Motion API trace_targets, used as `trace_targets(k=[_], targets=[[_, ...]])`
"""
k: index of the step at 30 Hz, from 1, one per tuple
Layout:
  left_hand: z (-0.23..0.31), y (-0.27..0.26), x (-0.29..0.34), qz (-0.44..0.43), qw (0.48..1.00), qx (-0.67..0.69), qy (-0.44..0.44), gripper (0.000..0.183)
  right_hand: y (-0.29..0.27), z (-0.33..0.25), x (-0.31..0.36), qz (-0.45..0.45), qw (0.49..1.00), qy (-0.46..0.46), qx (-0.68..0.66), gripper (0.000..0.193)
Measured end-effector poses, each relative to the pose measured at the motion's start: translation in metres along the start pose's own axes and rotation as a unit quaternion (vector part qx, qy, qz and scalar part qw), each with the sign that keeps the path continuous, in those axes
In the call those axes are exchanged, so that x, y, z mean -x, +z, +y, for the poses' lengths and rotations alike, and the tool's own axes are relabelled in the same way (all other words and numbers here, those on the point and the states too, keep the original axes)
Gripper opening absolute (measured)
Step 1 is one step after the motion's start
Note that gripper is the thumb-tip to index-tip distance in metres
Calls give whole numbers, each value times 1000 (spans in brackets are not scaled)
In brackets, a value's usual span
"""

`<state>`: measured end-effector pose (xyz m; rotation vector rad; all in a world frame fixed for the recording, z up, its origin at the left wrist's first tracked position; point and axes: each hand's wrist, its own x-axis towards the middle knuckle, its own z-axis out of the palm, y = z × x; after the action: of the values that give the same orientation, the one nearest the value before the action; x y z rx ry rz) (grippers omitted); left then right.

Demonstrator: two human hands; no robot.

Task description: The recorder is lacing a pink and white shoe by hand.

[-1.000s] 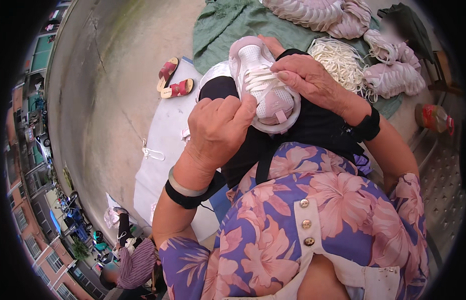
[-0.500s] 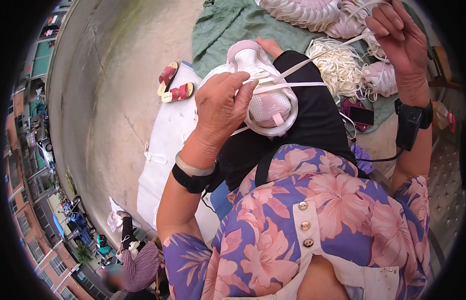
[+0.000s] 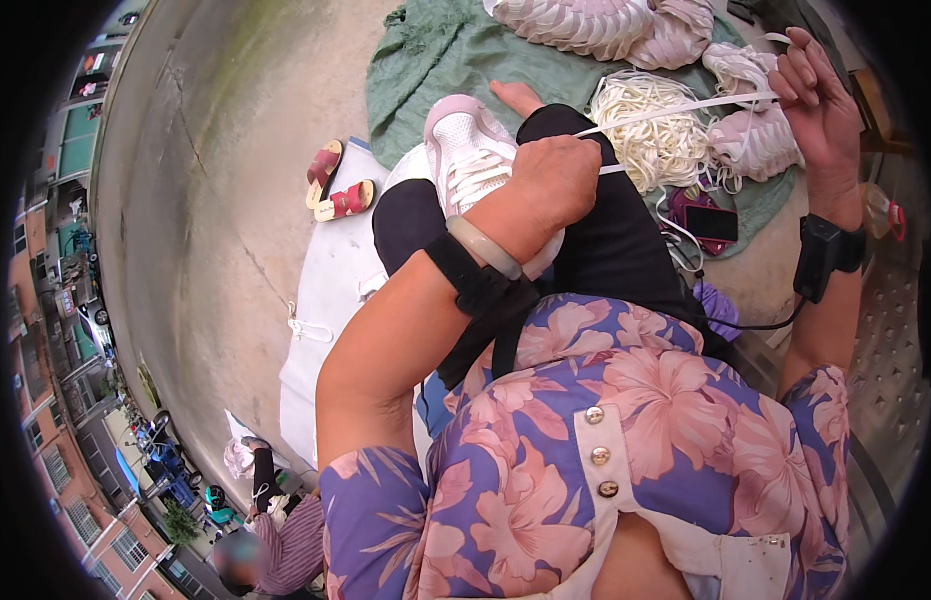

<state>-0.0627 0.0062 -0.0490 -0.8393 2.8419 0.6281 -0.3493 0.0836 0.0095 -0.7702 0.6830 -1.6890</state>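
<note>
A pale pink and white mesh sneaker (image 3: 471,155) lies on the lap, against the black-trousered legs (image 3: 636,240), its lower end mostly covered by the left forearm and hand. The left hand (image 3: 551,185) is curled over the shoe's right side with its fingertips hidden, so whether it pinches anything cannot be told. The right hand (image 3: 821,105), raised and well apart from the shoe, grips a flat white lace (image 3: 686,108) between half-bent fingers; the lace runs straight and looks tight back to the left hand, and a short piece shows beyond the fingers. The likeliest trouble is the shoe itself: no hand plainly clamps it, so a hard or sideways pull could tip it or slide it across the smooth-looking trousers. A second stub of white lace (image 3: 611,169) pokes out just beside the left hand; if that piece is loose, pulling on one strand alone might draw it short and leave uneven ends. The stretched strand passes, in this view, over a tangled heap of cream-white laces (image 3: 651,135) on the green cloth (image 3: 426,80), and a slack lace dropped there could be lost among them. A thin black cable (image 3: 771,325) hanging from the black wrist device (image 3: 821,262) might snag on a wide arm swing, and the pale bangle (image 3: 484,248) could catch a lace under the left wrist.
</note>
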Motion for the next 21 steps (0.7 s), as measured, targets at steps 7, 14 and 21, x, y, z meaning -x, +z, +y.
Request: trace_targets(k=[7, 14, 21], targets=[[-10, -72, 55, 14, 862, 504, -41, 20, -29, 6, 15, 45, 999, 1, -6, 28], [-83, -166, 159, 335, 712, 614, -55, 25, -69, 23, 38, 127, 991, 25, 33, 33], [-165, -193, 290, 468, 596, 648, -76, 20, -116, 5, 36, 192, 972, 53, 122, 37]])
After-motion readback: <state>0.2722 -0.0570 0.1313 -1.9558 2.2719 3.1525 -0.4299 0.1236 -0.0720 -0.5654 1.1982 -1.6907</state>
